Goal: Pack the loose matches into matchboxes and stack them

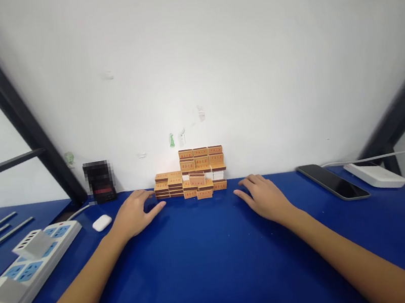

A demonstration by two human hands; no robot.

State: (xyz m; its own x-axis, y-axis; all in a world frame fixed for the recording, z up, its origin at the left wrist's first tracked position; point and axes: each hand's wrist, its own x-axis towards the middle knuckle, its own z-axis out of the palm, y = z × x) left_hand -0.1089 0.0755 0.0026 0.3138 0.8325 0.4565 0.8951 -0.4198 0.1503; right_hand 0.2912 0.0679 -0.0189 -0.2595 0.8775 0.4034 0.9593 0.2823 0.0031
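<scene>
Several orange matchboxes are stacked against the wall at the middle of the blue table, taller on the right and lower on the left. A few matchboxes lie at the front of the stack, one of them leaning. My left hand rests on the table just left of the low part, thumb and fingers apart, holding nothing. On the other side, my right hand lies a little away from the stack, also with thumb and fingers apart and nothing in it.
A white power strip with plugged-in adapters runs along the left, near a white earbud case. Behind stands a dark, blurred-out object. On the right lie a black phone and a white box with a cable.
</scene>
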